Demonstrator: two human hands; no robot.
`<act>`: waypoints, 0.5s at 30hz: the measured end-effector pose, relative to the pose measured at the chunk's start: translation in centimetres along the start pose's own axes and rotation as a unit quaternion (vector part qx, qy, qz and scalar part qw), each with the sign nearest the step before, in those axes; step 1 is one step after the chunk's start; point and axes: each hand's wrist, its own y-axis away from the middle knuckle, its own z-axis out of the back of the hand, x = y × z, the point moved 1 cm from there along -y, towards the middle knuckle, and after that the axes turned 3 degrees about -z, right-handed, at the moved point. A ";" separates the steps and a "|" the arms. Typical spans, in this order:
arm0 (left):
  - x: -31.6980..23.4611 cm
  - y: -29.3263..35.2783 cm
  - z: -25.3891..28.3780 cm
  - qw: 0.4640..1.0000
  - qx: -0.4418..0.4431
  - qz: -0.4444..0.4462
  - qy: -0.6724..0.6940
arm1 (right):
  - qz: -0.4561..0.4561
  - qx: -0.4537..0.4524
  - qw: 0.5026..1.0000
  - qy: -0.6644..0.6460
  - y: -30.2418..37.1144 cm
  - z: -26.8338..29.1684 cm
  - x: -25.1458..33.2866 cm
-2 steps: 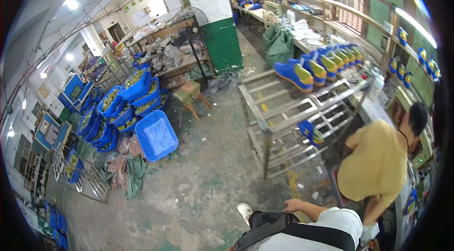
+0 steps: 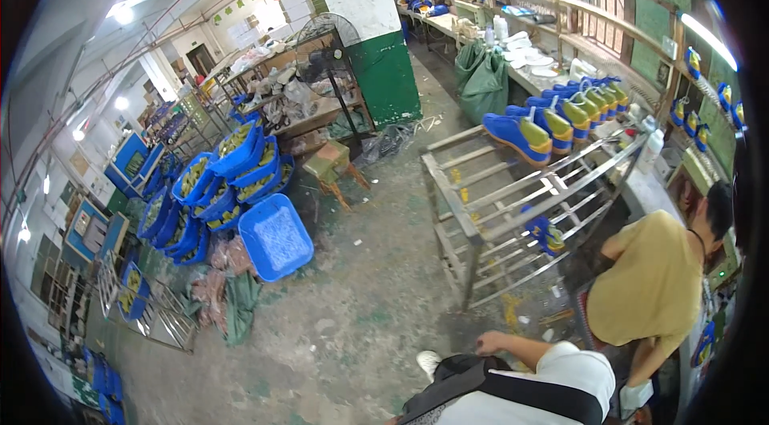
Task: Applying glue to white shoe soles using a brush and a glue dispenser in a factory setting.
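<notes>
My right hand (image 2: 489, 342) hangs low in front of my body, beside the black bag (image 2: 452, 381) on my strap. Its small, slightly blurred fingers look loosely open, and I see nothing held in them. My left hand is out of view. Ahead of my right hand stands a metal rack (image 2: 473, 265) of bars. Along its top sits a row of blue and yellow-green shoes (image 2: 529, 136), and another shoe (image 2: 545, 233) lies on a lower level. One white shoe (image 2: 428, 362) of mine shows on the floor.
A person in a yellow shirt (image 2: 645, 281) bends at the workbench on the right. To the left are stacked blue tubs (image 2: 232, 145) of yellow-green pieces, a separate blue tub (image 2: 276, 237), a wooden stool (image 2: 328, 162) and a wheeled metal cart (image 2: 172, 325). A white-and-green pillar (image 2: 380, 80) stands ahead.
My view has turned slightly left, so the rack, tubs and pillar sit a little farther right in it. My right hand stays low by the bag.
</notes>
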 end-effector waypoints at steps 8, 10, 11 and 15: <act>-13.7 -11.0 13.3 0.996 -0.010 -0.004 -0.086 | 0.272 -0.137 0.952 -0.027 -13.1 27.4 26.4; -20.6 -16.0 15.4 0.993 -0.006 -0.025 -0.114 | 0.370 -0.118 0.920 -0.046 -17.5 31.3 29.3; -24.2 -18.6 16.5 0.991 -0.006 -0.036 -0.126 | 0.361 -0.129 0.922 -0.055 -18.9 34.1 30.3; -37.4 -27.4 21.9 0.981 -0.002 -0.074 -0.179 | 0.364 -0.070 0.929 -0.017 -25.4 43.2 30.2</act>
